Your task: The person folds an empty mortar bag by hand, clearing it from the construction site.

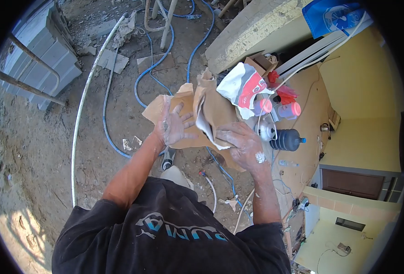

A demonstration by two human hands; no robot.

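A torn brown paper sack (220,107) with a white inner lining hangs in front of me, creased and gaping along one edge. My right hand (243,144), dusted with white powder and with a white lump near the wrist, grips its lower right part, fingers folded over the edge. My left hand (177,125) is open, palm up and fingers spread, in front of a flat brown flap of the sack on the left. White residue coats that palm too.
Blue hoses (140,89) and a pale pipe (85,105) cross the dirt ground. Grey blocks (51,59) are stacked at upper left. Right of the sack are a white-and-red bag (243,89), pink-lidded containers (289,109), a metal kettle (266,130) and a dark water jug (286,139).
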